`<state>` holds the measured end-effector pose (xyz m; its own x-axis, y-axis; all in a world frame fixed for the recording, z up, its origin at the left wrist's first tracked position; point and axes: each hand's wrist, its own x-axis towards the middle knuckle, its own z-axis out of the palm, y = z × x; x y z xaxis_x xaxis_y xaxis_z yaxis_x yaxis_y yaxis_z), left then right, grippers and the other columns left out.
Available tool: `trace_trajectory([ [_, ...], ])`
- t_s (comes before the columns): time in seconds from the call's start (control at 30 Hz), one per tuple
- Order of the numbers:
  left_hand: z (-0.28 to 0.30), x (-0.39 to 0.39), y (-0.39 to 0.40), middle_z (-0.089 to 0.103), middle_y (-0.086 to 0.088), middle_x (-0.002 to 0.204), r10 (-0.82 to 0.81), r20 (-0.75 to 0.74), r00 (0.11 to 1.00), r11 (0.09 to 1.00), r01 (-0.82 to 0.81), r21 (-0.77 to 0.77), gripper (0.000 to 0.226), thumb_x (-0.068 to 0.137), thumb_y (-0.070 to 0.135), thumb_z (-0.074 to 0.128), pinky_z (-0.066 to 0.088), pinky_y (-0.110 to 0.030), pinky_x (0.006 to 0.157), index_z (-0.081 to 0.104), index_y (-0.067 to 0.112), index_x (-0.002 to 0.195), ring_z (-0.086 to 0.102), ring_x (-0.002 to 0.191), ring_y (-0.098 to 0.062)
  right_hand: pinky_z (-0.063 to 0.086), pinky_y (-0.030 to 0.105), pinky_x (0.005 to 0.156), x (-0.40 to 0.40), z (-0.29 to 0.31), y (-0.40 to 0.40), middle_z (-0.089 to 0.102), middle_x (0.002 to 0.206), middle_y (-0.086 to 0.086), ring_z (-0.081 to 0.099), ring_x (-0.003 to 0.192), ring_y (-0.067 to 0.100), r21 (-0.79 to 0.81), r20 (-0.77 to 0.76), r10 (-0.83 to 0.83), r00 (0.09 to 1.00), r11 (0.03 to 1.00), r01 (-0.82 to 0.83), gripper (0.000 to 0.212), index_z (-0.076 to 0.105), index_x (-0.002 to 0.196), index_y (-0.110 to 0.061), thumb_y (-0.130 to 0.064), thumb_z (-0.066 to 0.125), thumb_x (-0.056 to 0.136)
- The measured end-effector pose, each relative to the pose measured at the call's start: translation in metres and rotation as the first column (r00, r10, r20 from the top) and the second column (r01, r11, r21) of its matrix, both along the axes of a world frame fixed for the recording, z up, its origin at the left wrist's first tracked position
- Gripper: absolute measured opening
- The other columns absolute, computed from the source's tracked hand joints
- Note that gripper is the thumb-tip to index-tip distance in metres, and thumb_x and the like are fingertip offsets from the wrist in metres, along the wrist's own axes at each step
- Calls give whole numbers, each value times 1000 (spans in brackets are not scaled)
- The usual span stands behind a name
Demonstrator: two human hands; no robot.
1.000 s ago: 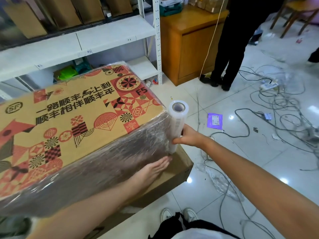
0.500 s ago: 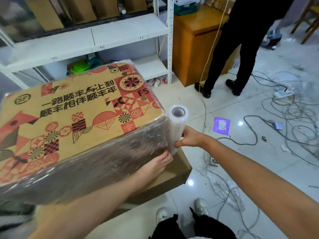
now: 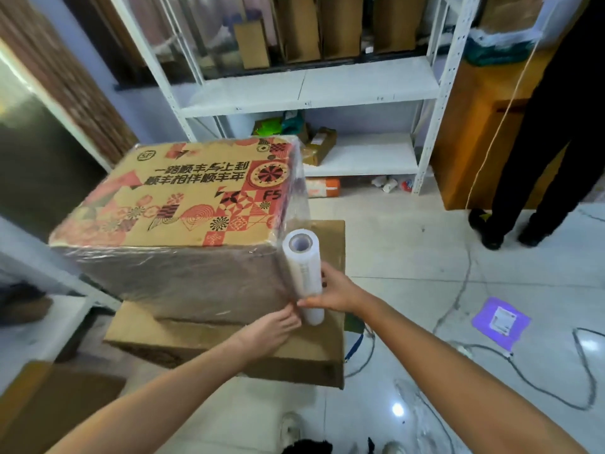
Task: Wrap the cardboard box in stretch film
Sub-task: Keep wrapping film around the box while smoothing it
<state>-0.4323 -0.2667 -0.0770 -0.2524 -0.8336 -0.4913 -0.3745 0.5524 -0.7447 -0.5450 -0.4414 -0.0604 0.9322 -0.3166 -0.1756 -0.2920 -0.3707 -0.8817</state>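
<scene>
Left hand: my left hand [image 3: 273, 326] lies flat, fingers straight, pressing the film against the lower near corner of the box's front face; it holds nothing.
Right hand: my right hand [image 3: 334, 290] is curled round the white roll of clear stretch film [image 3: 304, 275], thumb at the front low on the roll, fingers behind it.
Roll: upright with a slight tilt, its open core end facing up, touching the near right corner edge of the box.
Box: the brown cardboard box with red and black patterned print and Chinese lettering on top [image 3: 196, 204] sits right in front of me; shiny film covers its front face and its right side.
Support: the box rests on a plain flat brown carton [image 3: 294, 358] lying on the pale tiled floor [image 3: 409, 257].
Floor right: a purple pouch with a white label [image 3: 501, 322] and dark cables [image 3: 556, 391] lie near my right arm.
Further back: a white metal shelving unit [image 3: 311, 90] holds upright cardboard pieces up top.
Far right: a person in black trousers [image 3: 540, 142] stands beside a wooden cabinet [image 3: 471, 132].
</scene>
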Motion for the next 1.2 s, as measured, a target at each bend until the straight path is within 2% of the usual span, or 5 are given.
trace_trajectory([
  [0.17,27,-26,1,66,-4,118,178,-307,935,951,-243,-191,50,64,43,77,19,-42,114,74,14,105,58,115,-22,43,28,100,2,1,-21,48,131,0,48,119,14,31,-33,191,981,981,-190,84,31,143,-12,-13,79,75],
  [0.33,40,-31,3,55,-8,135,223,-167,960,933,-260,-250,55,82,38,60,-1,-53,116,58,10,129,46,128,-27,47,20,96,-4,-1,-25,53,128,-4,52,114,7,48,18,199,980,979,-200,68,40,139,-15,-21,75,81],
  [0.63,35,-9,3,67,4,117,210,-267,941,950,-261,-174,54,63,42,77,7,-45,115,72,18,111,57,118,-15,38,9,96,10,6,-33,49,118,-28,48,111,-12,-55,6,321,947,946,-320,70,39,118,-47,-28,85,68],
  [0.9,27,-15,-3,64,9,120,279,-214,936,945,-307,-111,56,63,47,73,6,-47,115,70,23,113,53,117,-11,39,18,101,18,1,-38,50,124,-17,48,117,-9,58,12,390,921,919,-390,81,39,132,-17,-24,86,66],
  [1.2,21,-23,-6,54,-4,125,317,-152,936,920,-343,-189,42,86,23,44,19,-46,114,64,17,123,47,119,-22,43,7,80,33,5,-63,59,104,-13,54,91,-13,-26,-107,524,845,848,-529,51,50,109,-29,-15,82,71],
])
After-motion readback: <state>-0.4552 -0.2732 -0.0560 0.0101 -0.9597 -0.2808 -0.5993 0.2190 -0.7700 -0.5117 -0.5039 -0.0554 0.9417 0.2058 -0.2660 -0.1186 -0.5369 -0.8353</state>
